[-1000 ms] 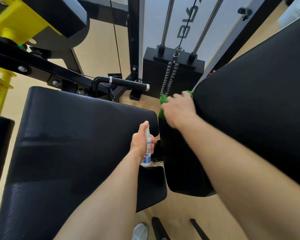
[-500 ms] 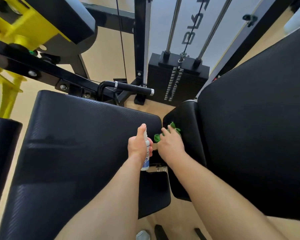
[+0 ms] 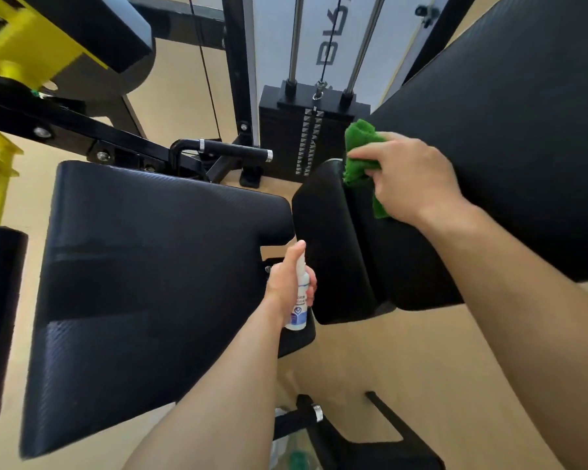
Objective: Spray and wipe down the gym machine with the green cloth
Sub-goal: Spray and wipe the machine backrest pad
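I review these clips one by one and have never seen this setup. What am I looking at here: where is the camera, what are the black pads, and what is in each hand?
There is one picture only, taken from a wide-angle camera on the person's head, looking down along both bare forearms. No robot is involved.

The black pads belong to a gym machine: a large seat pad on the left, a back pad on the right, and a smaller pad between them. Behind them stands the weight stack with its guide rods, and a handle juts out beside it.

The left hand grips a small white spray bottle, thumb up by its top. The right hand presses a green cloth against the lower edge of the back pad, where it meets the smaller pad. The floor is tan.
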